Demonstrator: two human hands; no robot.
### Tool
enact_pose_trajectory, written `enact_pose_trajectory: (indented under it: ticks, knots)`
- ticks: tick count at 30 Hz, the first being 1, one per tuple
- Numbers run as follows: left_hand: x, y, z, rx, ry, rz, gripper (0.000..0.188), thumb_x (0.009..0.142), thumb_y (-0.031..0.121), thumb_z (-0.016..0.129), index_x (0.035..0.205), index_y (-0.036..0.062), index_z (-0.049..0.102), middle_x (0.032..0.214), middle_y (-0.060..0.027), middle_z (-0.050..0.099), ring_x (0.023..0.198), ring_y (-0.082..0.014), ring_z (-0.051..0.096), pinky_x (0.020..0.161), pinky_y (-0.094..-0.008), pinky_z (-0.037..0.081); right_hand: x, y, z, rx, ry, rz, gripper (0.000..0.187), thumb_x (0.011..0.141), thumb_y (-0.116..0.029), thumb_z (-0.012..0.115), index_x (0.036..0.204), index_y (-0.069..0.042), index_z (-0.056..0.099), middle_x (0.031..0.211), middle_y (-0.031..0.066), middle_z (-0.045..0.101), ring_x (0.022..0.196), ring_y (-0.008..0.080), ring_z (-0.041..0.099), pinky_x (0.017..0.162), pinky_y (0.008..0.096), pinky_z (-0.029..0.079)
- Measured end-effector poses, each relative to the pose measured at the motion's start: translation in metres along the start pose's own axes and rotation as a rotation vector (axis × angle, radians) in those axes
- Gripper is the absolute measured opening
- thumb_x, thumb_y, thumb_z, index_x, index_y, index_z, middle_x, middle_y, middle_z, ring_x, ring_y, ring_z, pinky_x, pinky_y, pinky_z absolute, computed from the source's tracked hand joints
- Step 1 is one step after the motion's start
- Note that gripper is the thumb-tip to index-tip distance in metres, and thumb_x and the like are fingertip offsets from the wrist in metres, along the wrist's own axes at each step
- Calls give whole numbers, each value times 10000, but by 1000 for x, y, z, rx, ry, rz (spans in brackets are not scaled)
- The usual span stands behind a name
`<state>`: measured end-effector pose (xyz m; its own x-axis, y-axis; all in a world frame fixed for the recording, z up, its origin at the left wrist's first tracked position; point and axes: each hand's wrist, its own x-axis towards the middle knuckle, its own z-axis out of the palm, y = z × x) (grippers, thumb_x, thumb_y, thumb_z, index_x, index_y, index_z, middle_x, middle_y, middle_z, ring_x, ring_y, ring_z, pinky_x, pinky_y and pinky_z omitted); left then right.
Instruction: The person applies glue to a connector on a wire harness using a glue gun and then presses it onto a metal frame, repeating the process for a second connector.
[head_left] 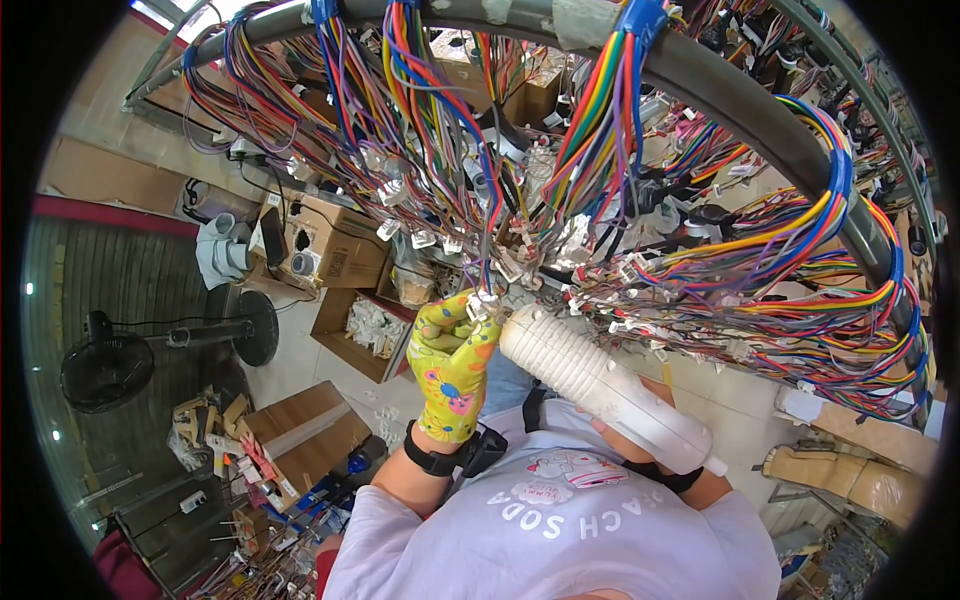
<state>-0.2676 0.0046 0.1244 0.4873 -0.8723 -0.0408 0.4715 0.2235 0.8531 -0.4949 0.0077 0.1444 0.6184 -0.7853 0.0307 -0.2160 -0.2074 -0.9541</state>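
Note:
My left hand (452, 350), in a yellow flower-patterned glove, pinches a white plug connector (484, 305) at the lower end of a hanging wire bundle. Just right of it is a white tubular tool (600, 385), ribbed at its front and smooth toward the back. Its front end points up and left at the connector, close to my gloved fingertips. My right hand (612, 432) is mostly hidden behind this tool, and appears closed round it from below. Bundles of coloured wires (600, 120) with white connectors hang above both hands.
A curved grey metal rail (790, 135) carries the wire bundles, tied with blue tape. An open carton of white parts (372, 330) stands left of my glove. Further left are cardboard boxes (310, 430) and a black fan (108, 362). A wrapped brown package (840, 480) lies at right.

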Motion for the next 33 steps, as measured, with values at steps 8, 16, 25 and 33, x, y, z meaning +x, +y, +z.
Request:
enact_pose_trajectory:
  ticks: [8,16,25,33]
  knots:
    - [-1,-1,-4,47,15,-10,309,759,-46,679,1041,3,562,973,-84,635,825,-119,609,761,-248,485,-4,-1,0,-112,-13,-28,374,774,-125,643,1121,0,581,1102,144,611,979,260,623,845,320,495]
    - [-2,1,-3,9,-10,6,313,756,-48,686,1037,9,563,992,-103,636,845,-131,613,770,-259,488,-4,-4,1,108,-14,92,411,774,-122,635,1158,3,557,1126,151,600,994,263,617,857,324,490]
    - [-2,0,-5,26,-17,42,317,756,-54,686,1045,4,570,1004,-106,636,845,-130,614,770,-261,490,-3,-1,2,-58,-26,-9,382,782,-108,629,1143,0,568,1112,150,604,979,258,622,842,316,495]
    - [-1,-2,-8,72,17,2,326,751,-55,678,1052,7,571,979,-86,635,837,-125,612,769,-256,491,-1,-8,4,-26,14,7,369,776,-113,638,1124,-7,578,1079,139,618,954,255,630,828,313,503]
